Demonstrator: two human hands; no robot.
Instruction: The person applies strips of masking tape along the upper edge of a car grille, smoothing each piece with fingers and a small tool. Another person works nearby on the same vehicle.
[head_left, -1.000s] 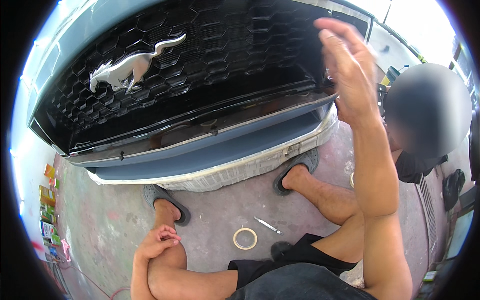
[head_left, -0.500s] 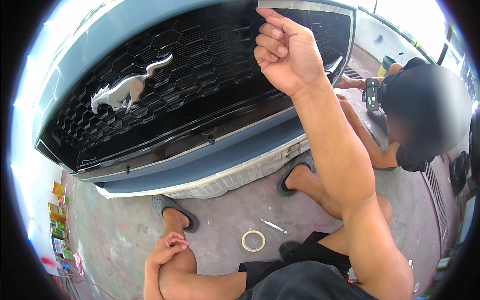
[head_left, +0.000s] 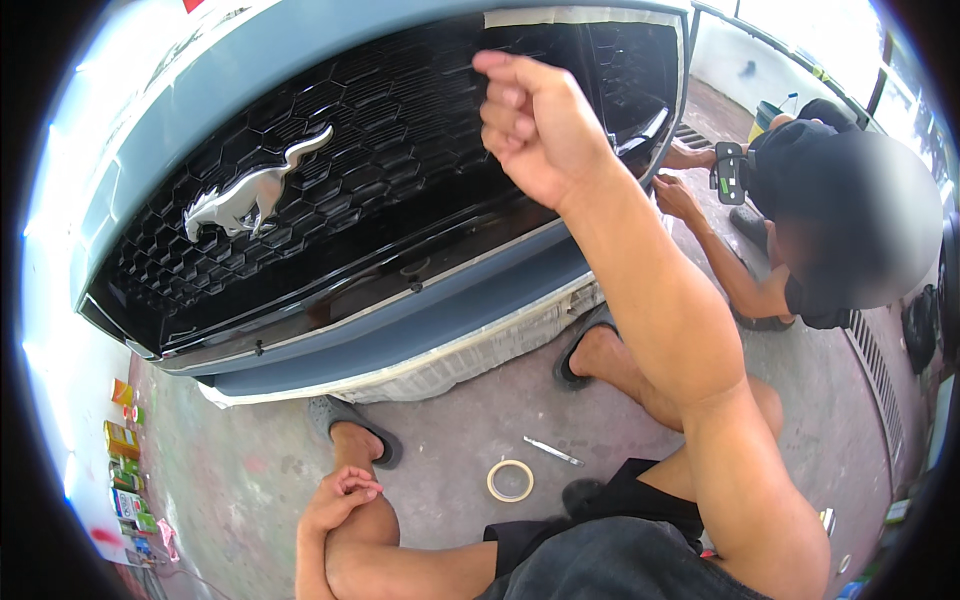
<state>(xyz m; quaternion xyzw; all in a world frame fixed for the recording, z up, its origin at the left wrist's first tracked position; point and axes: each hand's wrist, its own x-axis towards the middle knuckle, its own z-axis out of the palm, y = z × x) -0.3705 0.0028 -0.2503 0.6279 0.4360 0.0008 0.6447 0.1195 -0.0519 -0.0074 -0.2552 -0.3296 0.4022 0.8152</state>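
Observation:
My right hand (head_left: 525, 125) is raised in front of the black honeycomb grille (head_left: 390, 190) of a car. Its index finger points left and the other fingers curl in, with nothing visible in the grip. Just above it, a strip of masking tape (head_left: 580, 15) runs along the grille's upper edge, its left end short of the grille's middle. A silver horse emblem (head_left: 245, 205) sits on the grille to the left. My left hand (head_left: 345, 495) rests on my left knee, fingers loosely bent and empty.
A roll of masking tape (head_left: 511, 481) and a slim cutter-like tool (head_left: 553, 451) lie on the concrete floor. At right a co-worker (head_left: 830, 210) crouches with hands at the bumper's side. Paint cans (head_left: 122, 440) stand along the left wall. Masking paper (head_left: 450, 365) skirts the lower bumper.
My right hand has dropped down and left, away from the end of the tape strip. The view has shifted slightly. My left hand stays on the knee.

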